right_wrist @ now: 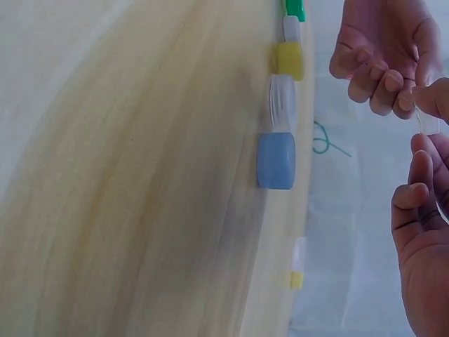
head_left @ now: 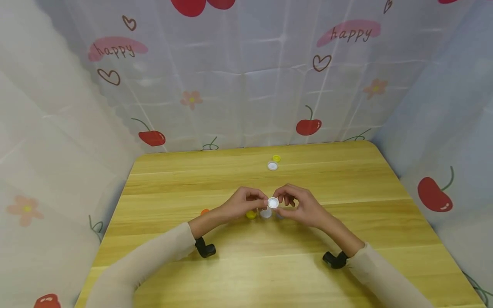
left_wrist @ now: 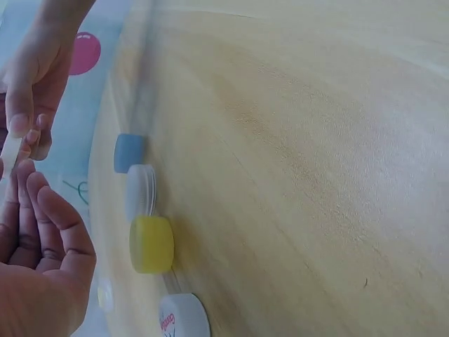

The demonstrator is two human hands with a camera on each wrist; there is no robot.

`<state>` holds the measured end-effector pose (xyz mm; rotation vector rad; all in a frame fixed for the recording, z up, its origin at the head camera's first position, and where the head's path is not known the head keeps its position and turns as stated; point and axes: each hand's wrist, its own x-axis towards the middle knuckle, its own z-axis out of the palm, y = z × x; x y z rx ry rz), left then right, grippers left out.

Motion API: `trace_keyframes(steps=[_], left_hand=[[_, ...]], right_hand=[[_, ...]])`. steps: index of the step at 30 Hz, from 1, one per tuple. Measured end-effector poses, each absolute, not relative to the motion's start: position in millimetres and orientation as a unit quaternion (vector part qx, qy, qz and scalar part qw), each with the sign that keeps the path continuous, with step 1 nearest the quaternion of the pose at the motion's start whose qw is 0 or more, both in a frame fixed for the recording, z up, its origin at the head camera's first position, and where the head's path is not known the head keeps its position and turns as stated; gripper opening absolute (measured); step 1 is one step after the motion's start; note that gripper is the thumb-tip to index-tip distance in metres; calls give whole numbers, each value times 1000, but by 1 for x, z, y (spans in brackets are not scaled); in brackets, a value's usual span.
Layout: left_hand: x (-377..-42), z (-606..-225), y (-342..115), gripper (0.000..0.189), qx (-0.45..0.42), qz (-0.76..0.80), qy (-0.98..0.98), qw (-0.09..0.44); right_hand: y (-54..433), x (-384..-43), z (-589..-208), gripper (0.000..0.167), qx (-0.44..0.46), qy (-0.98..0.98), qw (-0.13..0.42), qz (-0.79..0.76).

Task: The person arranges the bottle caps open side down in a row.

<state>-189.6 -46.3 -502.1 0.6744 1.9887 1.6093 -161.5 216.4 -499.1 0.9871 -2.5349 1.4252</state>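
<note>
Between the two hands a small round white cap [head_left: 273, 202] is held up over the table, its round face toward the head camera. My left hand [head_left: 242, 203] pinches its left edge, while the right hand [head_left: 303, 206] grips the opposite edge with thumb and fingertips. In the right wrist view the cap [right_wrist: 428, 123] shows edge-on between the fingers. Below the hands stand a yellow cap [left_wrist: 151, 244], a whitish ribbed cap [left_wrist: 142, 192] and a blue cap [left_wrist: 128, 153], lined up close together. A white cap with red print [left_wrist: 184, 317] is beyond the yellow one.
Farther back on the wooden table [head_left: 185, 171] lie a white cap [head_left: 272, 166] and a yellow cap [head_left: 276, 158]. An orange piece [head_left: 205, 211] shows beside the left wrist, and a green cap [right_wrist: 295, 8] ends the row. Printed curtains [head_left: 246, 85] enclose the table.
</note>
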Motion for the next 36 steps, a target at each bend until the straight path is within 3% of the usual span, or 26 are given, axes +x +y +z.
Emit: trace_keyframes(steps=[4, 8, 12, 16, 20, 23, 29, 36], left_hand=[[-189, -502, -47, 21, 240, 587, 731, 254], [-190, -504, -49, 19, 249, 558, 761, 220], [-188, -502, -53, 11, 298, 464, 824, 130], [-186, -498, -55, 9, 371, 342, 863, 13], [-184, -495, -54, 11, 430, 264, 859, -90], [-184, -493, -54, 12, 452, 242, 847, -140], [-185, -492, -54, 12, 471, 241, 827, -191], [-187, -495, -51, 10, 488, 242, 816, -195]], right_hand=[[215, -159, -501, 32, 326, -825, 32, 461], [213, -158, -505, 33, 320, -830, 22, 457], [213, -159, -508, 29, 287, -836, -17, 468], [215, -162, -509, 19, 243, -832, -88, 490], [215, -164, -510, 37, 228, -800, -166, 530], [214, -166, -510, 41, 229, -770, -195, 563], [209, -169, -511, 42, 236, -742, -194, 596], [207, -170, -513, 40, 227, -735, -192, 609]])
